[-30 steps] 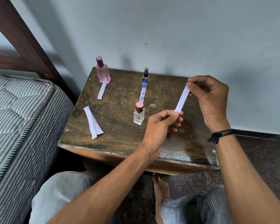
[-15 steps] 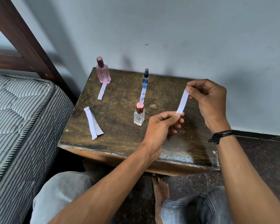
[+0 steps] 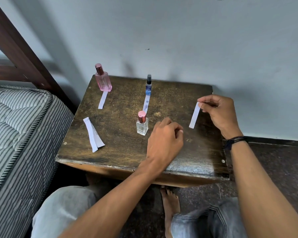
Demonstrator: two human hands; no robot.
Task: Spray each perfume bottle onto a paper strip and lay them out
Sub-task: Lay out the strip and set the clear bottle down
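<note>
The right hand (image 3: 218,112) pinches the top end of a paper strip (image 3: 194,115) between thumb and fingertips. The strip slants down from them toward the left hand (image 3: 163,140), whose fingers are curled in and hold nothing. The clear bottle (image 3: 142,125) stands just left of those knuckles, not touching.
</note>
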